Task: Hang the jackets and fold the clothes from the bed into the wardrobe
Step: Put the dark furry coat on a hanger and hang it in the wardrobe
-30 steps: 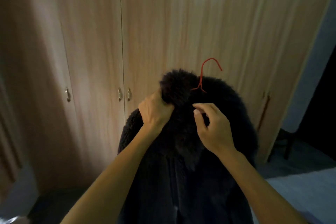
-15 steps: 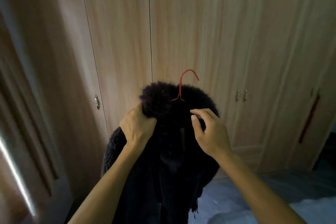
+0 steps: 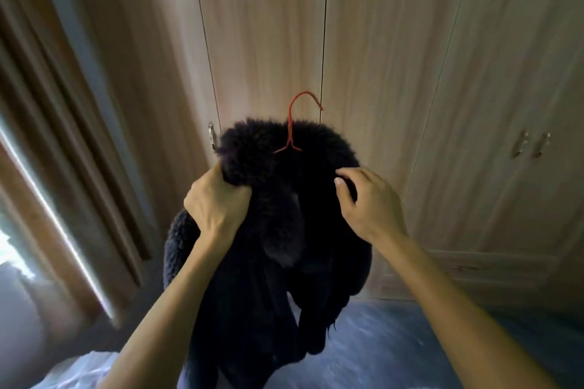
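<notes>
A black fleece jacket (image 3: 268,278) with a furry collar hangs on a red wire hanger (image 3: 292,126), held up in front of the closed wooden wardrobe (image 3: 395,73). My left hand (image 3: 216,202) grips the left side of the collar in a fist. My right hand (image 3: 368,202) holds the right side of the collar, fingers curled into the fleece. Only the hanger's hook and neck show above the collar; its arms are hidden inside the jacket.
Wardrobe doors are closed, with small metal handles (image 3: 212,133) at the left and a pair of handles (image 3: 532,144) at the right. A brown curtain (image 3: 63,136) hangs at the left beside a bright window. Pale bedding (image 3: 82,369) shows at the bottom left.
My view has swung left along the wardrobe, so the doors shifted right and the curtain came into view. Both hands keep the same hold on the jacket's collar.
</notes>
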Available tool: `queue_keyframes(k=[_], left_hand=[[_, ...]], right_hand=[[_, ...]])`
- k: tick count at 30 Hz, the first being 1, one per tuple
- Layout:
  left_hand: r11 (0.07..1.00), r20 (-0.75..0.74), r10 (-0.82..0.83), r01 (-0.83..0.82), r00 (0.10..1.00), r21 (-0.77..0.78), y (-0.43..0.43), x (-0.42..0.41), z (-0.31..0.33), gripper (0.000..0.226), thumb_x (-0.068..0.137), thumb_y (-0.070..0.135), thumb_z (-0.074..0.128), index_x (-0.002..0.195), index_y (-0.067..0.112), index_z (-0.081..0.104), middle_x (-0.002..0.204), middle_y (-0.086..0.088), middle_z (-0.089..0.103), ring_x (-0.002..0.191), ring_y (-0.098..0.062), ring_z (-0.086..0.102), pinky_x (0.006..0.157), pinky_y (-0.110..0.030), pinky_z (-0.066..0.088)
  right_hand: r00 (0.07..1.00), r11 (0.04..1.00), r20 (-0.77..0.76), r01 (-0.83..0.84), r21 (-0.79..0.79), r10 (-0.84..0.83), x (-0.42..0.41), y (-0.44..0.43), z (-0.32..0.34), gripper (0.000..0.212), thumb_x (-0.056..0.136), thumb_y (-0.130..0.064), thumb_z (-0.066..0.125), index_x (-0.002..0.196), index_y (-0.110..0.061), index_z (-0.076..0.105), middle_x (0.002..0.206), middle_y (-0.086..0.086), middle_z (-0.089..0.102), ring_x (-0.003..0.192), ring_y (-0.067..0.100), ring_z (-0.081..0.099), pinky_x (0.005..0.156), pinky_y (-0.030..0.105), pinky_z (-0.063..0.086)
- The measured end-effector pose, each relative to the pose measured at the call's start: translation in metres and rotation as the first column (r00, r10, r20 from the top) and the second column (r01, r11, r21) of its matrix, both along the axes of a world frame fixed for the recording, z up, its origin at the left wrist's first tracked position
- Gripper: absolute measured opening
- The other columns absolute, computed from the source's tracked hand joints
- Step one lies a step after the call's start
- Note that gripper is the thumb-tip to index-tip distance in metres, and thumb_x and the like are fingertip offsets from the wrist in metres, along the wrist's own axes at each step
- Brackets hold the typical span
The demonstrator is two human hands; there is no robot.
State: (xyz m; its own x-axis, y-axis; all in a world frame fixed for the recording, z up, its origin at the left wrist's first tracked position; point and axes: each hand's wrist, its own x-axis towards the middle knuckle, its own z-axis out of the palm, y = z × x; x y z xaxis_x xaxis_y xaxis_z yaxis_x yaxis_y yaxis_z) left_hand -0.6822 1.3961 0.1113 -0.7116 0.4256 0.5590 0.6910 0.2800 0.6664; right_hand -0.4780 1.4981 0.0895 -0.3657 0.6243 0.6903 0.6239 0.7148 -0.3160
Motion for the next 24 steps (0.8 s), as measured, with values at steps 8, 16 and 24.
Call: queue_keyframes(k=[8, 16, 24], left_hand=[[0.979, 0.003, 0.183, -0.182, 0.983, -0.088, 0.067, -0.037, -0.032, 0.016, 0.075, 0.029, 0.061, 0.074, 0.014, 0.057, 0.077, -0.016, 0.066, 0.081, -0.043, 0.058, 0.065, -0.033, 0.033], [0.965, 0.052, 0.229, -0.220, 0.972, -0.140, 0.123, -0.061, -0.052, 0.020, 0.076, 0.032, 0.062, 0.071, 0.014, 0.055, 0.074, -0.014, 0.065, 0.078, -0.042, 0.058, 0.065, -0.031, 0.031], [0.973, 0.093, 0.194, -0.180, 0.977, -0.142, 0.190, -0.117, -0.070, 0.024, 0.075, 0.035, 0.059, 0.066, 0.014, 0.051, 0.062, -0.006, 0.061, 0.068, -0.036, 0.058, 0.061, -0.031, 0.035]], right_hand=[[0.997, 0.999, 0.073, -0.007, -0.052, 0.011, -0.035, 0.119, -0.040, 0.031, 0.094, -0.033, 0.044, 0.105, -0.016, 0.066, 0.099, 0.002, 0.068, 0.082, 0.022, 0.063, 0.070, 0.031, 0.048], [0.991, 0.985, 0.136, 0.021, -0.174, 0.002, -0.072, 0.209, -0.066, 0.026, 0.095, -0.026, 0.048, 0.106, -0.012, 0.066, 0.102, 0.007, 0.067, 0.088, 0.026, 0.063, 0.074, 0.034, 0.050], [0.997, 0.965, 0.055, 0.061, -0.256, -0.049, -0.134, 0.293, -0.079, 0.019, 0.091, -0.011, 0.054, 0.099, -0.001, 0.067, 0.095, 0.019, 0.066, 0.086, 0.036, 0.061, 0.074, 0.034, 0.043]])
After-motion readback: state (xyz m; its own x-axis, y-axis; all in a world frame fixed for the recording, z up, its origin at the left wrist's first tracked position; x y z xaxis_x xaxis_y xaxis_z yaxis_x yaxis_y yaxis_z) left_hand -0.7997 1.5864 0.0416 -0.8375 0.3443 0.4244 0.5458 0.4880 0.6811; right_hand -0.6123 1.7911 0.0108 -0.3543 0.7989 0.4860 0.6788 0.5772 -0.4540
